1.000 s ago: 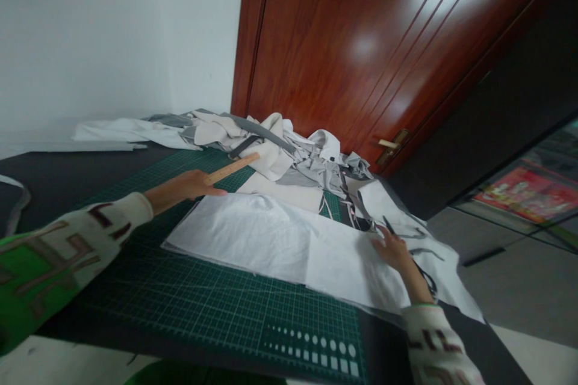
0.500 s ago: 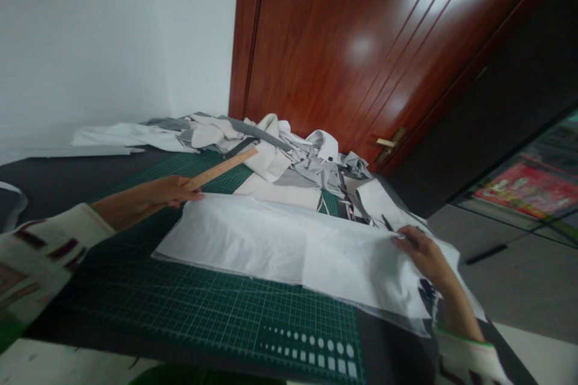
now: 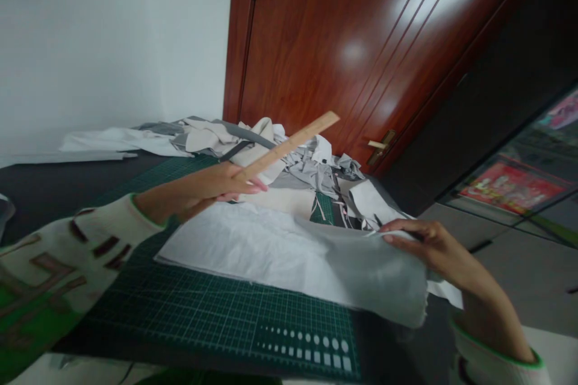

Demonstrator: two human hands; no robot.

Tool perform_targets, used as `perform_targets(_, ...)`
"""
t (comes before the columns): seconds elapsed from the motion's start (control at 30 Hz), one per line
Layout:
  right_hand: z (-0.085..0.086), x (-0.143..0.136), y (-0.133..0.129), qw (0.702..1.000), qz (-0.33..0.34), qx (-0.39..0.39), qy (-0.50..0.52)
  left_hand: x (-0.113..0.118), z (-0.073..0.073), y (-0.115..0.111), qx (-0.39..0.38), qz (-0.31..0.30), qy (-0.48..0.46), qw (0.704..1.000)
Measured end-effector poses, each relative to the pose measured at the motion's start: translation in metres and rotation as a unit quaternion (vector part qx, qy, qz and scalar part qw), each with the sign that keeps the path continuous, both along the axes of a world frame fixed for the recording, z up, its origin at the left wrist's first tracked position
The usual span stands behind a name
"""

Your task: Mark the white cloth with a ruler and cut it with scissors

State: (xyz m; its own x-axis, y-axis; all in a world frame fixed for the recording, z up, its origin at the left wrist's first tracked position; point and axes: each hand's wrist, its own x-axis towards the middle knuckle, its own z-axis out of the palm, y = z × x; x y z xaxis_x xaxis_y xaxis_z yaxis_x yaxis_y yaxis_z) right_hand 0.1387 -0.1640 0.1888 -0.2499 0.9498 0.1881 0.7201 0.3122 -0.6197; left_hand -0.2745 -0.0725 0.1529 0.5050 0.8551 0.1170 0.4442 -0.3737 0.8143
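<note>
A long piece of white fabric (image 3: 253, 243) lies across the green cutting mat (image 3: 198, 307). My right hand (image 3: 428, 243) pinches its upper edge near the right end, and that end is lifted and folded over, showing a greyish shaded side. Above the fabric's upper left edge, my left hand (image 3: 226, 183) is closed around a wooden ruler (image 3: 289, 144). The ruler points up and to the right, over the heap of cloth. Part of the ruler's lower end is hidden by the fingers.
Heaped grey, white and beige cloth scraps (image 3: 311, 168) line the back of the dark table (image 3: 36, 186). Thin strips and dark-handled scissors or a similar tool lie near the right hand, not clear. Behind stand a wooden door (image 3: 311, 42) and a dark cabinet (image 3: 501, 234).
My left hand has moved right with the ruler, off the fabric's left corner. My right hand has shifted slightly left and lifted and folded the fabric's right end.
</note>
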Motion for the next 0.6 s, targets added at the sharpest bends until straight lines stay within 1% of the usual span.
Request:
perform_targets(0.03, 0.002, -0.01, -0.003, 1.0, 0.012, 0.004, 0.001, 0.025, 0.008, -0.006, -0.053, -0.048, -0.017, 0.997)
perform_targets(0.1, 0.006, -0.029, -0.008, 0.999, 0.042, 0.01, 0.008, 0.073, 0.019, -0.016, -0.09, -0.142, -0.071, 0.983)
perform_targets(0.17, 0.011, -0.044, -0.014, 0.997, 0.068, 0.027, 0.019, 0.114, 0.022, -0.022, -0.121, -0.216, -0.109, 0.963)
perform_targets(0.23, 0.017, -0.053, -0.018, 0.995, 0.076, 0.057, 0.028, 0.141, 0.019, -0.024, -0.152, -0.263, -0.123, 0.945)
perform_targets(0.27, 0.02, -0.054, -0.021, 0.994, 0.073, 0.075, 0.031, 0.148, 0.017, -0.024, -0.166, -0.278, -0.117, 0.939)
perform_targets(0.33, 0.024, -0.05, -0.027, 0.992, 0.05, 0.105, 0.038, 0.152, 0.013, -0.021, -0.185, -0.291, -0.092, 0.934)
perform_targets(0.4, 0.028, -0.042, -0.035, 0.991, 0.008, 0.125, 0.048, 0.144, 0.01, -0.016, -0.193, -0.289, -0.068, 0.935)
perform_targets(0.5, 0.031, -0.026, -0.05, 0.985, -0.061, 0.151, 0.06, 0.121, 0.006, -0.01, -0.204, -0.269, -0.034, 0.941)
perform_targets(0.6, 0.035, -0.008, -0.063, 0.974, -0.115, 0.185, 0.061, 0.095, -0.002, -0.008, -0.217, -0.253, -0.004, 0.943)
